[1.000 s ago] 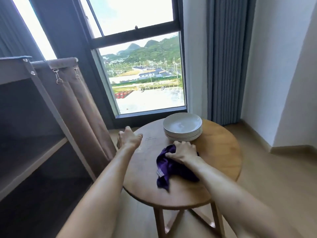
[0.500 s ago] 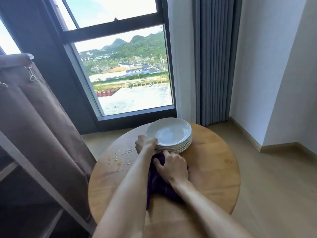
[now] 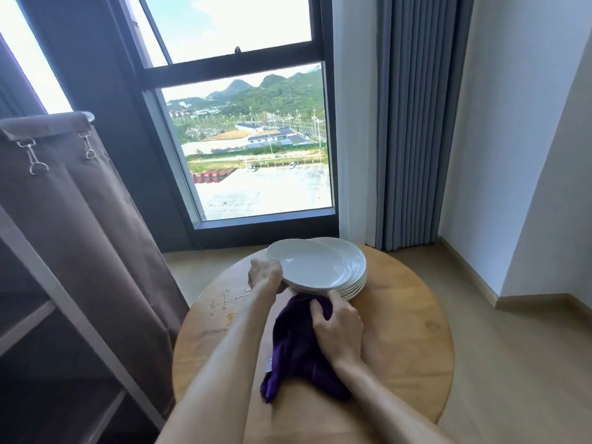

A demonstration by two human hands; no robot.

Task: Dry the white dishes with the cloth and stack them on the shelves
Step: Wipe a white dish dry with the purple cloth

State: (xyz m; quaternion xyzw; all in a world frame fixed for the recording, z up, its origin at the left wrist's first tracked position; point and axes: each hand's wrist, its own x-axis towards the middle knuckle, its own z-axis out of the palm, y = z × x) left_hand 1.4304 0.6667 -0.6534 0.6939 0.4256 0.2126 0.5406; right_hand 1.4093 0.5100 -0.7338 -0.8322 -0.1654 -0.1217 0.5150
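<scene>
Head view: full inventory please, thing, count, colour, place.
top plate: one, white, shifted left off the stack, left edge lifted
plate stack: several, white, far side of table
cloth: one, purple, bunched on table in front of the stack
table: one, round, wood, centre
shelf unit: one, pale frame, brown fabric cover, left
window: one, dark frame, behind table
curtain: one, grey-blue, right of window
left hand: grips the top plate's left rim
right hand: grips the cloth

Round wooden table [image 3: 400, 331] fills the lower middle of the frame. A stack of white plates [image 3: 349, 283] sits at its far edge, a purple cloth [image 3: 298, 354] lies mid-table, pale smears [image 3: 224, 302] mark the left side.
</scene>
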